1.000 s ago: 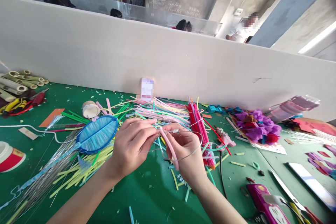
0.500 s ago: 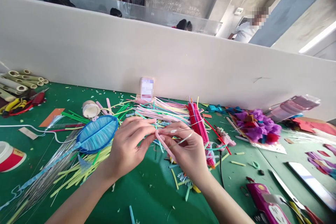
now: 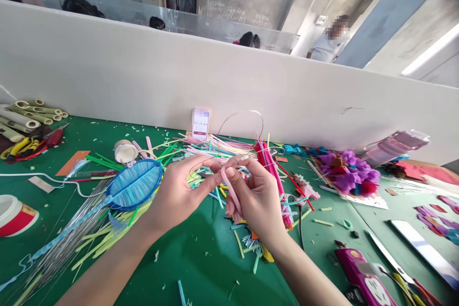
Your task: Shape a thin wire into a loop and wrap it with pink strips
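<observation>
A pink pipe cleaner (image 3: 233, 190) hangs bent over between my hands, above the middle of the table. My right hand (image 3: 255, 191) is closed, with thumb and forefinger pinching it below its upper end. The fingers of my left hand (image 3: 181, 189) are pinched together at that upper end, where the exact contact is partly hidden. A thin wire (image 3: 244, 112) arcs up behind my right fingers against the white partition. Behind and below the hands lie a heap of pastel pipe cleaners (image 3: 215, 146) and a tied red-pink bundle (image 3: 273, 172).
To the left lie a blue leaf-shaped piece (image 3: 134, 184), wires, a tape roll (image 3: 125, 152), pliers (image 3: 21, 146) and bamboo tubes (image 3: 28, 117). A phone (image 3: 201, 124) leans on the partition (image 3: 143, 76). On the right are purple petals (image 3: 344, 169), scissors (image 3: 390, 258) and a magenta power strip (image 3: 362, 272).
My left fingers have curled in and shifted slightly at the pink pipe cleaner's end. The thin wire now loops up above my right hand. The person behind the partition has moved left.
</observation>
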`<control>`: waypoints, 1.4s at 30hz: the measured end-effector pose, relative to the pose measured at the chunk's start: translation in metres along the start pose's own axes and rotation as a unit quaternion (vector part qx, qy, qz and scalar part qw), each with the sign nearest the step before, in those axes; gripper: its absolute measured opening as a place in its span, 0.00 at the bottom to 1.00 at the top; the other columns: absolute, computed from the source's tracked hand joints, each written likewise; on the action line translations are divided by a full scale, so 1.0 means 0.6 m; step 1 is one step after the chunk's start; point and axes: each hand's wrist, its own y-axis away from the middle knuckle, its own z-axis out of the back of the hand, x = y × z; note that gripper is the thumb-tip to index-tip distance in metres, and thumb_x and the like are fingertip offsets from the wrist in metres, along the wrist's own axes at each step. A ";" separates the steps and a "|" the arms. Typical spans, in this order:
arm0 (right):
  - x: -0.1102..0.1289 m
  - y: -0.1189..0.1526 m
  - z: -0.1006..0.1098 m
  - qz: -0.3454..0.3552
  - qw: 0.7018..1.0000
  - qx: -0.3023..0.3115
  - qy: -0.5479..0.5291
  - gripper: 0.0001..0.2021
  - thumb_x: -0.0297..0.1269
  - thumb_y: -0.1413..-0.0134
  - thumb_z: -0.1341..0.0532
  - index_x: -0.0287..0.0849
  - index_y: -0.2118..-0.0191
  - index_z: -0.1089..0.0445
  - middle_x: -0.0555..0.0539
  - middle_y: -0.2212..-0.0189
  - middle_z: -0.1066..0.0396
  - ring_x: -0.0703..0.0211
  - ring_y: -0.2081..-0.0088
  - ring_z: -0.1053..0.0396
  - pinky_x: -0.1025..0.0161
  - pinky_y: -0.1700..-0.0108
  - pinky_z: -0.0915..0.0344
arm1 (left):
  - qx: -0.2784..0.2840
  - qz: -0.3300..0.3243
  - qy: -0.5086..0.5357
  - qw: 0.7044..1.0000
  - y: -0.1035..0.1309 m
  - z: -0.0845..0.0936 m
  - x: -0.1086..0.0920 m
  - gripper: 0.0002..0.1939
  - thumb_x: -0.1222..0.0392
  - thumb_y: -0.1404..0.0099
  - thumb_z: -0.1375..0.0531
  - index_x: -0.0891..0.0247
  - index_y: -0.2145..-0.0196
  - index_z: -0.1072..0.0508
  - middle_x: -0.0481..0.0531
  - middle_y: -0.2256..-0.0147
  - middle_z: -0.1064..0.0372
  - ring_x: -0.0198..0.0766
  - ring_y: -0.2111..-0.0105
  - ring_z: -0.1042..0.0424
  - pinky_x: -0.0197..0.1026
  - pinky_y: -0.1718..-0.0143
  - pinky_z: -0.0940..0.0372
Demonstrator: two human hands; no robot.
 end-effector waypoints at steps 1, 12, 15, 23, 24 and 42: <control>0.002 0.001 -0.001 -0.002 1.000 -0.001 -0.002 0.11 0.47 0.41 0.37 0.46 0.65 0.35 0.58 0.89 0.35 0.68 0.92 0.40 0.74 0.91 0.47 | -0.012 -0.004 0.001 1.000 0.003 -0.005 0.000 0.03 0.60 0.33 0.37 0.59 0.62 0.23 0.50 0.62 0.20 0.40 0.60 0.21 0.41 0.59 0.27; 0.019 0.009 0.012 -0.029 0.999 0.004 0.031 0.15 0.48 0.47 0.32 0.44 0.59 0.27 0.51 0.75 0.24 0.62 0.79 0.26 0.67 0.78 0.30 | -0.159 -0.218 -0.310 0.912 0.018 -0.010 0.018 0.04 0.70 0.38 0.35 0.66 0.65 0.24 0.56 0.65 0.21 0.45 0.62 0.22 0.47 0.59 0.27; 0.012 0.005 0.009 -0.012 0.998 -0.029 0.060 0.13 0.47 0.49 0.31 0.43 0.64 0.27 0.52 0.76 0.25 0.66 0.80 0.30 0.69 0.78 0.34 | -0.151 -0.266 -0.351 0.885 0.020 -0.015 0.016 0.07 0.74 0.41 0.34 0.69 0.64 0.23 0.59 0.66 0.21 0.47 0.61 0.21 0.49 0.57 0.27; 0.003 0.001 0.010 0.002 0.993 -0.054 0.100 0.12 0.45 0.49 0.31 0.41 0.71 0.24 0.51 0.80 0.29 0.67 0.80 0.35 0.68 0.79 0.40 | -0.143 -0.309 -0.342 0.876 0.032 -0.013 0.023 0.16 0.76 0.43 0.32 0.74 0.56 0.24 0.63 0.61 0.21 0.45 0.59 0.22 0.44 0.56 0.27; 0.003 0.001 0.013 0.006 0.993 -0.054 0.103 0.11 0.44 0.49 0.31 0.41 0.72 0.24 0.51 0.80 0.29 0.68 0.81 0.36 0.69 0.79 0.41 | -0.134 -0.302 -0.329 0.885 0.034 -0.011 0.024 0.17 0.75 0.43 0.32 0.73 0.55 0.24 0.62 0.60 0.21 0.43 0.59 0.22 0.43 0.57 0.27; -0.031 -0.003 0.011 0.140 0.980 -0.063 0.126 0.04 0.34 0.42 0.36 0.43 0.68 0.26 0.49 0.68 0.25 0.61 0.64 0.27 0.63 0.60 0.29 | -0.115 -0.143 -0.164 0.969 0.035 -0.026 0.024 0.07 0.71 0.35 0.38 0.64 0.59 0.25 0.52 0.64 0.22 0.34 0.64 0.24 0.36 0.61 0.31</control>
